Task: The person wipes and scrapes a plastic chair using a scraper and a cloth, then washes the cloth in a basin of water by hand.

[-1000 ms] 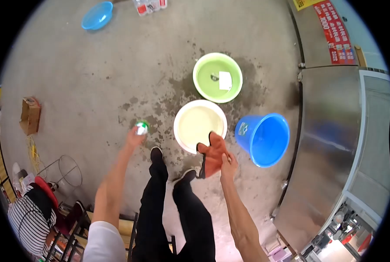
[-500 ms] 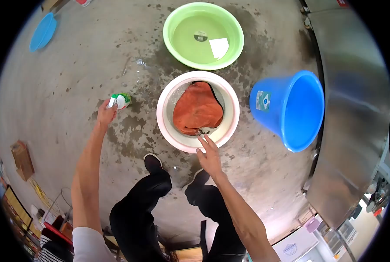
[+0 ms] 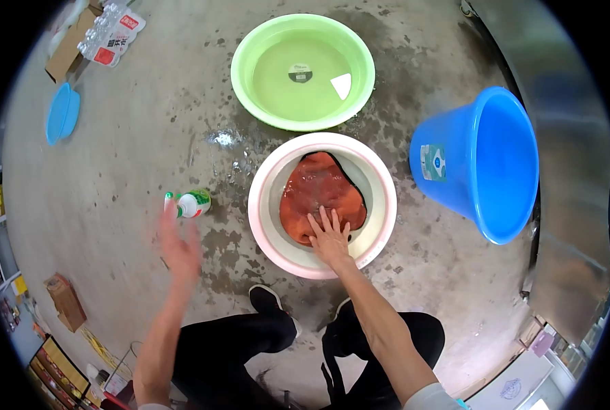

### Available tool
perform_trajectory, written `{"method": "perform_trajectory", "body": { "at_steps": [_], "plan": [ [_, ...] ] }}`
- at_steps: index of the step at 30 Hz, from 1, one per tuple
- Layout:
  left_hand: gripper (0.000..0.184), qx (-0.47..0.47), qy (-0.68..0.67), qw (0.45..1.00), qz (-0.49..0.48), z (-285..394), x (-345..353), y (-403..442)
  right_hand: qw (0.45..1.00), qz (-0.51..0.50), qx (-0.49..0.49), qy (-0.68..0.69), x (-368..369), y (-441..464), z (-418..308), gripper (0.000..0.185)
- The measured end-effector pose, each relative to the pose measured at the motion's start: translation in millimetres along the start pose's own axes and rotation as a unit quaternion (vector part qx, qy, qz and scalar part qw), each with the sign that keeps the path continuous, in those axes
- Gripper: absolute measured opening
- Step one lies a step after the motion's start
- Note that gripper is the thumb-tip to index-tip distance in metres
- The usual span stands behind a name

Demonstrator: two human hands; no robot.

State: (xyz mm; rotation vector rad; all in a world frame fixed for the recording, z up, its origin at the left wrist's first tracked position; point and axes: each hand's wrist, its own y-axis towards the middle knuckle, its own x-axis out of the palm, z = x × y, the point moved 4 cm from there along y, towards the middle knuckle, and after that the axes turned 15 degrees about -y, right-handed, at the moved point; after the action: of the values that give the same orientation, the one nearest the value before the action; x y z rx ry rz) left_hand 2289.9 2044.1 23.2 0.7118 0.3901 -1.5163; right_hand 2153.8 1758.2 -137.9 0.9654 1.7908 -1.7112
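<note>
My right hand [image 3: 330, 242] lies with spread fingers on a wet orange cloth item [image 3: 322, 188] with a black edge; its exact kind I cannot make out. The cloth sits in water inside a white basin with a pinkish rim [image 3: 264, 236]. To the left, my left hand [image 3: 180, 251] is blurred by motion, its thumb apart from its fingers, and nothing shows in it. Just beyond its fingertips, a green-and-white bottle [image 3: 195, 203] with a green-tipped top stands on the floor.
Ahead is a light green basin [image 3: 245, 75] with water. A large blue bucket [image 3: 448, 164] lies tilted at the right, beside a metal cabinet [image 3: 571, 205]. Far left are a small blue basin [image 3: 62, 113], packed bottles [image 3: 112, 34] and a cardboard box [image 3: 65, 301]. The concrete floor has wet patches.
My left hand has let go of the bottle and drawn back from it. My right hand has moved from the basin's near rim onto the orange cloth, which looks darker and wetter.
</note>
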Motion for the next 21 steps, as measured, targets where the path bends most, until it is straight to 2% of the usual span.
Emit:
{"method": "perform_trajectory", "body": {
  "at_steps": [1, 3, 4, 5, 6, 8, 9, 10, 12, 14, 15, 16, 17, 18, 20, 21],
  "plan": [
    [0.041, -0.040, -0.066, 0.989, -0.129, 36, 24, -10, 1.000, 0.012, -0.006, -0.011, 9, 3, 3, 0.064],
    [0.048, -0.005, -0.165, 0.931, -0.325, 29, 100, -69, 1.000, -0.013, -0.018, 0.005, 16, 11, 4, 0.066],
    [0.057, 0.016, -0.136, 0.910, -0.391, 51, 133, -81, 0.998, -0.046, -0.029, 0.017, 20, 13, 7, 0.069],
    [0.069, 0.043, -0.057, 0.909, -0.410, 38, 169, -104, 0.995, -0.045, -0.024, 0.086, 21, 15, 11, 0.066],
    [0.076, -0.033, -0.001, 0.928, -0.371, 23, 201, -124, 0.987, -0.046, -0.021, 0.155, 23, 16, 16, 0.063],
    [0.080, -0.161, 0.080, 0.943, -0.279, 23, 246, -128, 0.924, 0.024, -0.012, 0.381, 27, 29, 42, 0.054],
    [0.080, -0.160, 0.072, 0.946, -0.273, 31, 260, -133, 0.874, 0.107, 0.110, 0.461, 25, 21, 54, 0.046],
    [0.075, -0.176, 0.106, 0.946, -0.250, 34, 271, -136, 0.878, 0.114, 0.105, 0.453, 25, 20, 55, 0.046],
    [0.070, -0.193, 0.132, 0.949, -0.210, 22, 285, -133, 0.847, 0.356, 0.171, 0.355, 8, 8, 67, 0.044],
    [0.049, -0.104, -0.101, 0.965, -0.219, 6, 296, -124, 0.854, 0.392, 0.179, 0.293, 2, 16, 72, 0.043],
    [0.034, -0.089, -0.160, 0.959, -0.217, 7, 295, -117, 0.814, 0.309, 0.204, 0.448, 1, 24, 74, 0.043],
    [0.034, -0.092, -0.154, 0.962, -0.207, 26, 277, -102, 0.747, 0.212, 0.223, 0.589, 3, 30, 68, 0.043],
    [0.034, -0.114, -0.237, 0.939, -0.222, 56, 259, -89, 0.692, 0.170, 0.188, 0.676, 30, 54, 75, 0.049],
    [0.034, -0.134, -0.318, 0.909, -0.236, 82, 246, -83, 0.638, 0.042, 0.245, 0.729, -4, 28, 60, 0.056],
    [0.041, -0.030, -0.345, 0.924, -0.160, 117, 229, -82, 0.423, -0.054, 0.012, 0.904, -3, 34, 53, 0.058],
    [0.037, -0.054, -0.362, 0.917, -0.157, 131, 224, -86, 0.397, -0.113, -0.027, 0.910, -5, 36, 58, 0.047]
  ]
}}
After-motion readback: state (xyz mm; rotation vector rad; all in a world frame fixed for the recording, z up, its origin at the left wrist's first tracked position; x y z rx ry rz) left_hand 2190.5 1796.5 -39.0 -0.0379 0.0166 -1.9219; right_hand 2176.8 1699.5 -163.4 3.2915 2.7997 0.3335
